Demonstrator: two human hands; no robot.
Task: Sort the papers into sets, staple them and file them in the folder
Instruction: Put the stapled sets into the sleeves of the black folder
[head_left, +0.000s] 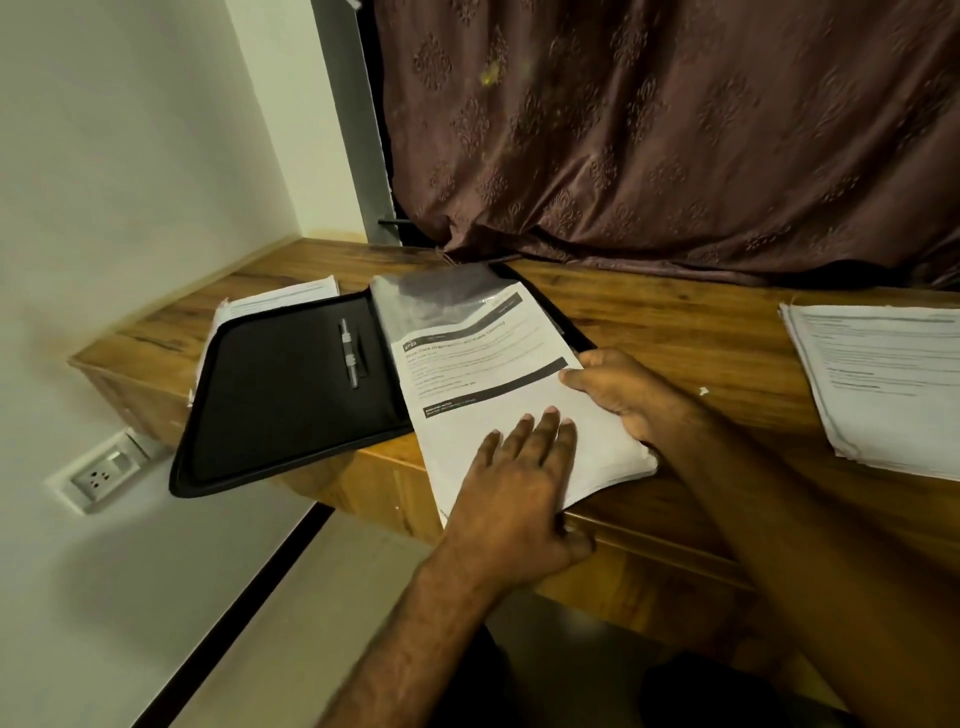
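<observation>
A black folder (270, 395) lies open on the wooden desk (675, 332), its left flap hanging over the front edge. A printed paper set (483, 364) lies on the folder's right half, its top end under a clear plastic sleeve (431, 296). My left hand (519, 483) rests flat on the set's lower part with straight fingers. My right hand (618, 389) grips the set's right edge, thumb on top. A second paper stack (883, 384) lies at the desk's right. More papers (280, 296) stick out from behind the folder's left flap.
A pen (349, 353) sits in a loop on the folder's left flap. A brown curtain (649, 130) hangs behind the desk and bunches on its back edge. A wall socket (98, 475) is low on the left wall. A small white scrap (704, 391) lies on the desk.
</observation>
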